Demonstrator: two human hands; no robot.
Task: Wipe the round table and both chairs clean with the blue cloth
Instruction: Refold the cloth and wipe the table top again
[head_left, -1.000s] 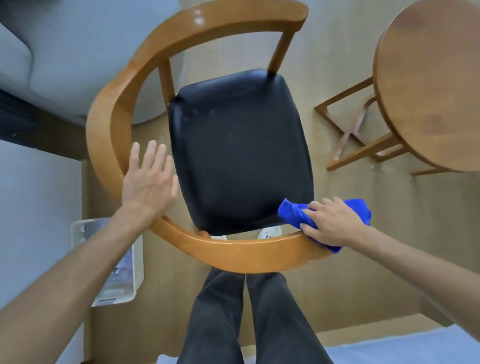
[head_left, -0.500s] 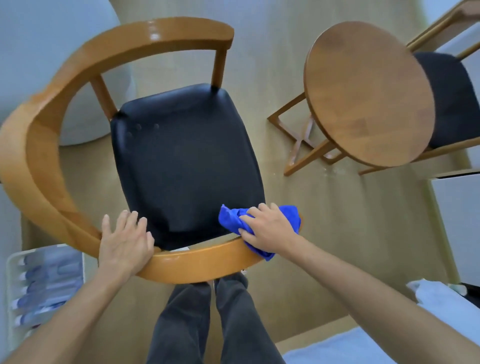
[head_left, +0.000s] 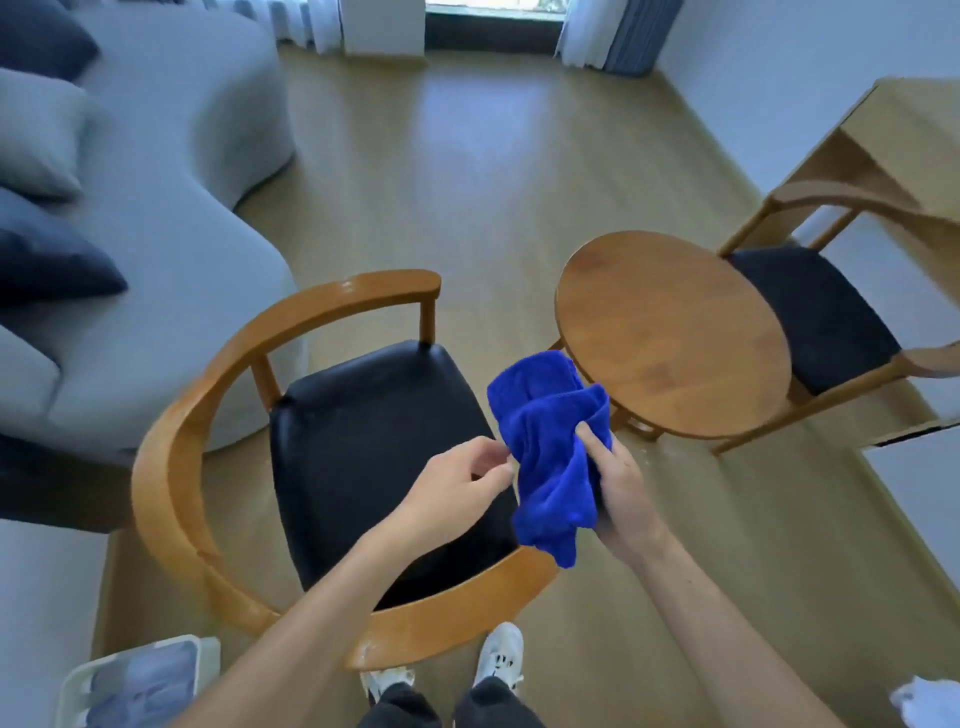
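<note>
The blue cloth (head_left: 550, 447) hangs bunched in the air above the near chair's right side. My right hand (head_left: 615, 486) grips it from the right with the thumb on top. My left hand (head_left: 460, 488) pinches its left edge with curled fingers. The near chair (head_left: 171, 467) has a curved wooden back and a black seat (head_left: 363, 441) below my hands. The round wooden table (head_left: 675, 332) stands to the right, bare. The second chair (head_left: 815, 312), also with a black seat, is partly tucked behind the table.
A grey sofa (head_left: 156, 208) with cushions fills the left. A white basket (head_left: 135, 686) sits on the floor at bottom left. A light wooden desk (head_left: 883, 156) stands at the far right. My feet in white shoes (head_left: 498, 660) stand behind the near chair.
My head has lifted, showing the room. My right hand raised the cloth off the chair's back rail, and my left hand left the rail and took the cloth's edge.
</note>
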